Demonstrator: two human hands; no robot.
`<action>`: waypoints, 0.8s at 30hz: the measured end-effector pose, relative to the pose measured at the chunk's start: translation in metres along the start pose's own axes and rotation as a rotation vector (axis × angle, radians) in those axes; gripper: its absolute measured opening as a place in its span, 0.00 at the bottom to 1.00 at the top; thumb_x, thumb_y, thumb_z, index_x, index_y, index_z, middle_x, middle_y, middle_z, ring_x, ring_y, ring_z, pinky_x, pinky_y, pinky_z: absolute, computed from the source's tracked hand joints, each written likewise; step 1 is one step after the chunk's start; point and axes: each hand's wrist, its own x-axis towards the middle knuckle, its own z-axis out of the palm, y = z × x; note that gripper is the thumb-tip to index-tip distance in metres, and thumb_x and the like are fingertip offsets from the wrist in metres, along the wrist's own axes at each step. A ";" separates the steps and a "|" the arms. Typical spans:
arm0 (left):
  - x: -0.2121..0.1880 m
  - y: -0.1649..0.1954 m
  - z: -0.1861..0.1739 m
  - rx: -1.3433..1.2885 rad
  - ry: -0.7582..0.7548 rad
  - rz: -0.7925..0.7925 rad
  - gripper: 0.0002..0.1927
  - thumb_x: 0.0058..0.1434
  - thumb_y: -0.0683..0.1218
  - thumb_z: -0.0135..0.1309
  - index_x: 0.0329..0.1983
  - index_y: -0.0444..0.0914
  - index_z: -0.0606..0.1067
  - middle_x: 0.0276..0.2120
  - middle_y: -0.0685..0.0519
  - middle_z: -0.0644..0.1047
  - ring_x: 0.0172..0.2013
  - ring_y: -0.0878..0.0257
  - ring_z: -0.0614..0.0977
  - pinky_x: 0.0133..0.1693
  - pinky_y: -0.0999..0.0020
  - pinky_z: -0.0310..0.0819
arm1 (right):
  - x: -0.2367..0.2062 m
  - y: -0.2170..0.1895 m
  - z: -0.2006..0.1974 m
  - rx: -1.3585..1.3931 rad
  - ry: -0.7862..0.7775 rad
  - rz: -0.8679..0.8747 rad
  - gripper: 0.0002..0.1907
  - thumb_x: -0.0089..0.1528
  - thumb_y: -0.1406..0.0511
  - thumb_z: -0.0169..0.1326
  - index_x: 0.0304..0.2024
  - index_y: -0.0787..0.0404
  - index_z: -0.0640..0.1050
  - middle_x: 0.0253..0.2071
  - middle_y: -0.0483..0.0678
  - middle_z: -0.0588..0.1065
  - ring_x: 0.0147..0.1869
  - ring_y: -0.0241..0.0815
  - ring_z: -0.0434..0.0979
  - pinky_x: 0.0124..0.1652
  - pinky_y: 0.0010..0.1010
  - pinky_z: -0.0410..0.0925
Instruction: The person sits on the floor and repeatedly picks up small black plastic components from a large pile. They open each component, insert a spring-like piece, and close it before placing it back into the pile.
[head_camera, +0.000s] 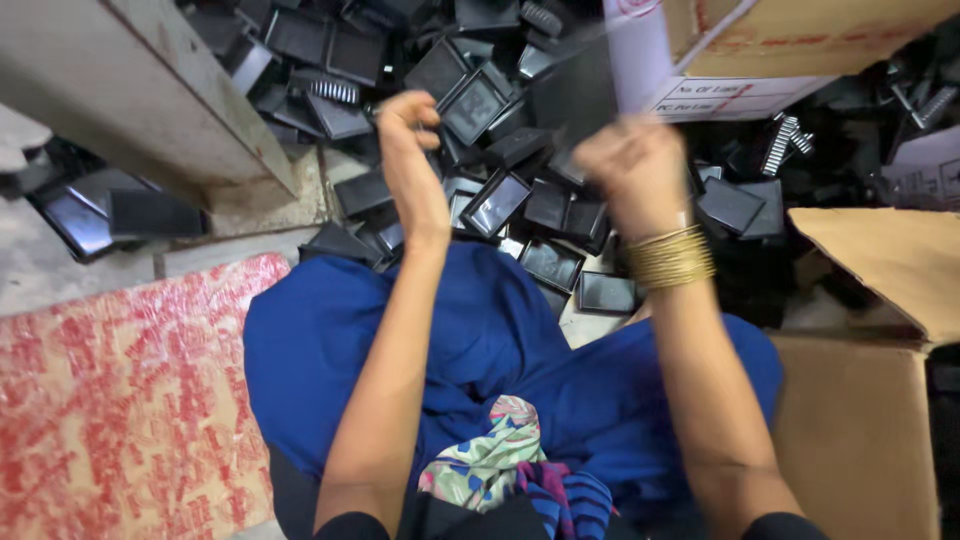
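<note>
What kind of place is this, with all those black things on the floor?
Probably a small workshop or packing floor. A big heap of black plastic trays covers the ground, cardboard boxes stand beside it, and both hands reach into the heap.

Two hands show: the left hand (405, 125) at about 11 o'clock and the right hand (632, 165) at about 1 o'clock. There is one stack of gold bangles (670, 257) on the right wrist. Black trays (495, 203) lie in a big heap from 10 o'clock to 2 o'clock; there are far too many to count, well over twenty. Two cardboard boxes show, one box (800, 35) at 1 o'clock and one big box (860, 420) at 4 o'clock. There is one red and cream mat (110, 400) at 8 o'clock. One grey beam (130, 80) sits at 10 o'clock.
</note>
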 end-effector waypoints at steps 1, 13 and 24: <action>0.008 0.002 -0.008 -0.046 0.052 -0.096 0.32 0.77 0.68 0.30 0.56 0.40 0.73 0.46 0.54 0.76 0.42 0.65 0.74 0.48 0.69 0.66 | 0.010 -0.003 -0.013 0.198 0.079 -0.052 0.15 0.61 0.70 0.59 0.51 0.62 0.77 0.46 0.46 0.77 0.48 0.37 0.80 0.49 0.30 0.74; 0.043 0.026 -0.073 -0.157 0.058 -0.321 0.18 0.72 0.59 0.46 0.48 0.41 0.74 0.39 0.54 0.79 0.36 0.66 0.78 0.38 0.71 0.68 | 0.064 0.150 0.049 -1.028 -0.298 -0.376 0.21 0.53 0.75 0.56 0.49 0.60 0.80 0.49 0.55 0.79 0.52 0.57 0.78 0.49 0.46 0.70; 0.027 0.018 -0.033 -0.010 -0.347 -0.160 0.27 0.72 0.45 0.60 0.71 0.41 0.66 0.61 0.44 0.73 0.60 0.59 0.75 0.64 0.62 0.69 | 0.053 0.085 0.112 0.233 -0.224 0.001 0.15 0.69 0.64 0.52 0.56 0.63 0.75 0.49 0.43 0.76 0.50 0.35 0.81 0.46 0.29 0.78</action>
